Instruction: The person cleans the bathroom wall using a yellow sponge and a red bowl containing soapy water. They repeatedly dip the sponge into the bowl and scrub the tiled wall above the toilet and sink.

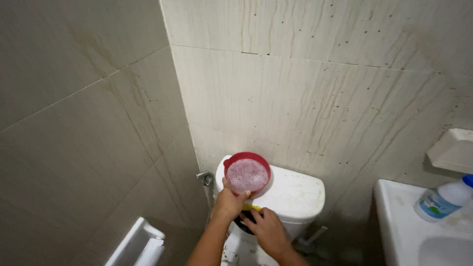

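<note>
Left hand (229, 201) is wrapped around the near rim of a red bowl (247, 173) brimming with white foam and holds it level just above the lid of the white toilet cistern (290, 194), while the right hand (268, 229), fingers curled, pinches a yellow-handled tool (251, 208) whose dark head sits low at the cistern's front edge. Judging by the full, unspilled suds and the brown streaks covering the tiled wall (320, 98), the scrubbing looks barely begun, with cistern and wall both left to clean. Off to the right, a white bottle with a blue cap (443, 198) lies on the sink rim (394, 216).
</note>
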